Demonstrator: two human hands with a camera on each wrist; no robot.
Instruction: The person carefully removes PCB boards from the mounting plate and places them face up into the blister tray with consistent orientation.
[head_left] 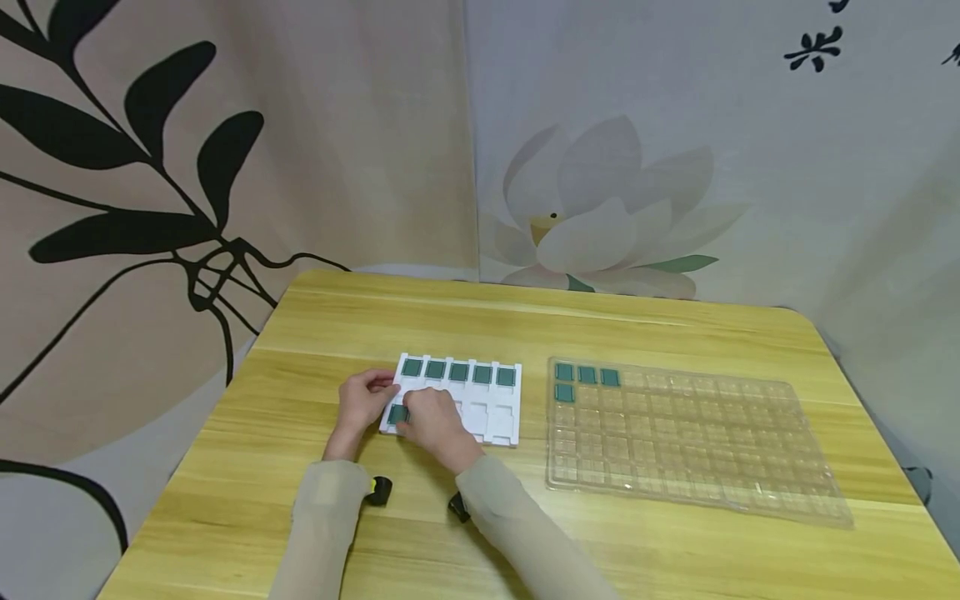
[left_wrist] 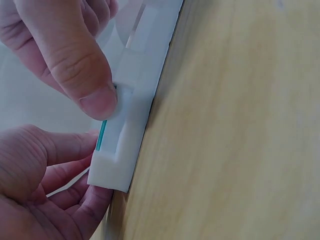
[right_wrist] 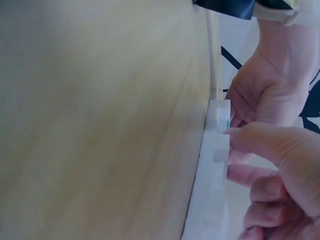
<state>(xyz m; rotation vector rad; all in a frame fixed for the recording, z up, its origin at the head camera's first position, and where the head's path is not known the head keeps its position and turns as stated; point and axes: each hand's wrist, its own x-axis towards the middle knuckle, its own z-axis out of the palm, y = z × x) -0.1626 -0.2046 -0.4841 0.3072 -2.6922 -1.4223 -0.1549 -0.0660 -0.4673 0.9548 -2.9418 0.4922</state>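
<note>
A white compartment tray (head_left: 498, 402) lies on the table, with several dark green square chips (head_left: 458, 372) along its back row. Another green chip (head_left: 396, 413) sits in the front-left compartment. My left hand (head_left: 362, 404) grips the tray's left end, fingers wrapped at the corner in the left wrist view. My right hand (head_left: 435, 421) pinches that front-left chip at the slot, its thumb (left_wrist: 97, 102) over the green edge. The fingertips partly hide the chip, and the right hand covers some middle compartments in the head view.
To the right lies a clear plastic tray (head_left: 675, 442) with many small cells; several green chips (head_left: 587, 375) occupy its back-left corner. Beneath everything is a wooden table (head_left: 465, 321), with patterned curtains (head_left: 375, 150) behind it.
</note>
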